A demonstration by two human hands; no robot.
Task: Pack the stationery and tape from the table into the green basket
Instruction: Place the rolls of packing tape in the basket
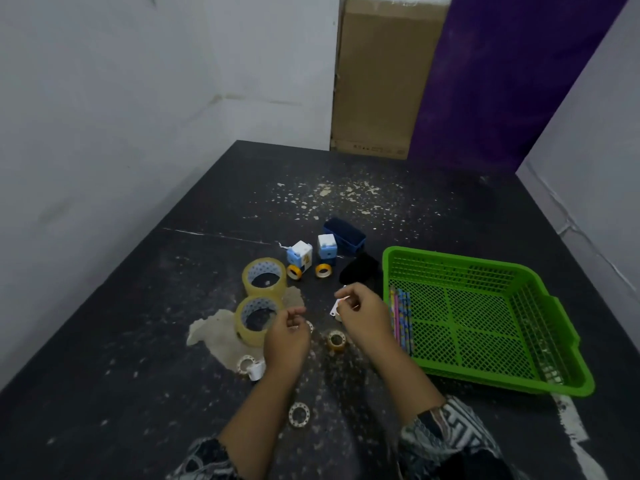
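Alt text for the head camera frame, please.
A person's right hand pinches a small white item beside a green basket holding pencils; the left hand, fingers curled, is next to two large clear tape rolls. Several small tape rolls and two blue-and-white cubes lie on the dark table.

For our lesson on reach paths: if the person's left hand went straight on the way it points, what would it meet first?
Probably the small yellow tape roll ahead of the left hand, across a strip of bare black speckled table; the hand's height above the table is unclear.
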